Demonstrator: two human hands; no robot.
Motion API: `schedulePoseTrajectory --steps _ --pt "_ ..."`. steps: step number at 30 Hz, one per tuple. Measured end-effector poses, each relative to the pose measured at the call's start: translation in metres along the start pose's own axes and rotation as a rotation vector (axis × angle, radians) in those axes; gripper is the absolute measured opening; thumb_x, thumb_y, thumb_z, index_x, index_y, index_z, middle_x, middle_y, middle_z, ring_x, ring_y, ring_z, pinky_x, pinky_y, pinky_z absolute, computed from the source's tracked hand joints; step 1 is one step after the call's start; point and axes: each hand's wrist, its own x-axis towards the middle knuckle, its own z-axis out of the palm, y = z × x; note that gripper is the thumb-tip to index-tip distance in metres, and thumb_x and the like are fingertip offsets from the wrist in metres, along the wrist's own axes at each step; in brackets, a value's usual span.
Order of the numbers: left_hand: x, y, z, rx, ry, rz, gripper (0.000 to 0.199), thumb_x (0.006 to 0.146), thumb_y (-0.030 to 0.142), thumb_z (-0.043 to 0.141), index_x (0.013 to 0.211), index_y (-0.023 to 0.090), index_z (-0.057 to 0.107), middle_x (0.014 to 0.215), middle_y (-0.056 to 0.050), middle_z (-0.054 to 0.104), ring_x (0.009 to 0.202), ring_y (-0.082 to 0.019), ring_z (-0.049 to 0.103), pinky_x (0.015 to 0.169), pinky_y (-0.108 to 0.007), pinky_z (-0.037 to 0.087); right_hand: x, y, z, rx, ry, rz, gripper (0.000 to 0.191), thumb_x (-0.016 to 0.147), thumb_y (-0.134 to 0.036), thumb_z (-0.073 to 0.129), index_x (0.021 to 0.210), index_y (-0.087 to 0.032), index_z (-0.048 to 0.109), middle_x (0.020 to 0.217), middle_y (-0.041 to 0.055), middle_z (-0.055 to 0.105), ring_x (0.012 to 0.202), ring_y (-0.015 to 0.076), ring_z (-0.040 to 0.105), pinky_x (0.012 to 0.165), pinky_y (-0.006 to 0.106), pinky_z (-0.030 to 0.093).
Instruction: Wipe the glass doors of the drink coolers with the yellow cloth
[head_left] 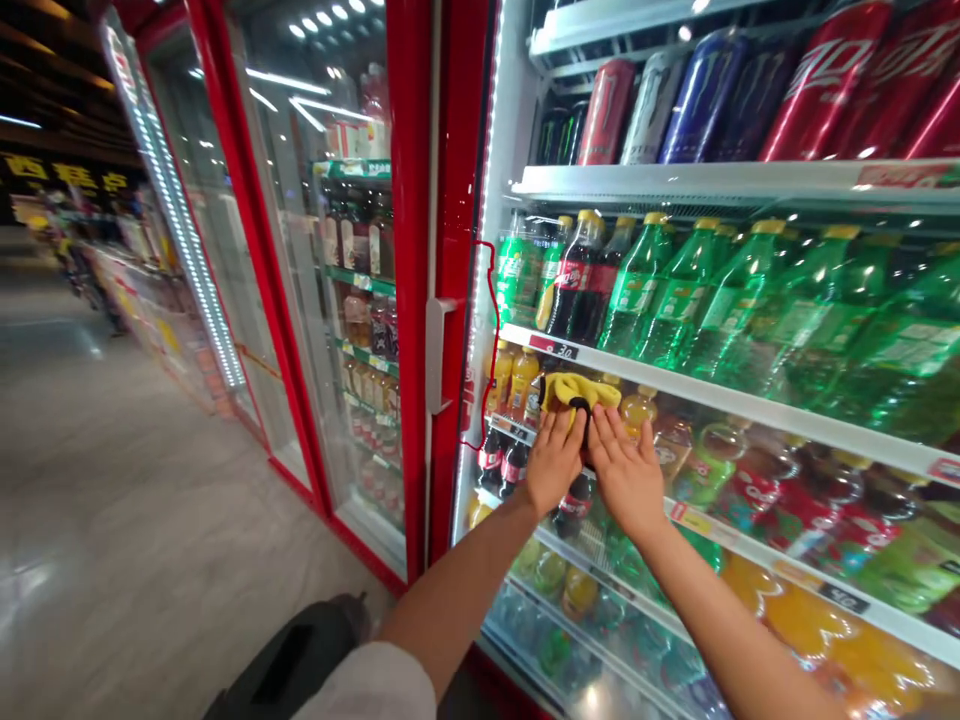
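A yellow cloth (581, 392) with dark edging lies bunched against the glass door of a drinks fridge, at the height of the middle shelves. My left hand (555, 458) rests at its lower left edge, fingers stretched out and pointing up. Beside it, my right hand (624, 468) lies flat with its fingers spread, touching the cloth's lower right side. Both palms face the glass and are hidden. The two hands nearly meet at the thumbs. Behind the glass, right around the cloth, stand small bottles of orange drink (523, 380).
Green soda bottles (712, 300) and tall cans (705, 95) fill the upper shelves. A red door frame with a pale handle (439, 355) stands left of my hands. Further left, another glass-door fridge (360, 280) borders the grey floor (150, 520). A dark object (300, 650) sits low near my left arm.
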Motion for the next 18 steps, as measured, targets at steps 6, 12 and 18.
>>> schedulePoseTrajectory --steps 6,12,18 --pt "0.007 0.000 -0.013 -0.155 0.040 -0.107 0.064 0.096 0.019 0.050 0.159 0.013 0.034 0.166 -0.017 0.033 0.157 -0.030 0.023 0.129 -0.051 0.024 0.016 0.000 0.004 0.055 -0.029 0.009 0.064 0.101 -0.009 0.032 0.164 -0.014 0.021 0.165 0.0143 0.034 0.156 0.0251 0.026 0.130 0.057 0.006" --pt "-0.079 0.072 0.036 -0.869 0.180 -0.732 0.046 0.093 0.014 0.051 0.138 0.014 0.061 0.153 -0.016 0.054 0.147 -0.026 0.045 0.127 -0.052 0.029 -0.090 -0.025 0.020 0.124 -0.205 -0.049 0.059 0.095 -0.004 0.034 0.153 -0.007 0.044 0.157 0.0177 0.047 0.151 0.0277 0.038 0.127 0.056 0.023" --pt "-0.153 0.121 0.048 -1.098 0.169 -1.033 0.033 0.085 0.012 0.059 0.113 0.013 0.076 0.127 -0.017 0.073 0.124 -0.028 0.067 0.114 -0.051 0.048 -0.195 -0.050 0.027 0.384 -0.403 0.149 0.067 0.084 -0.003 0.035 0.148 -0.013 0.054 0.151 0.0151 0.057 0.146 0.0270 0.047 0.118 0.054 0.042"
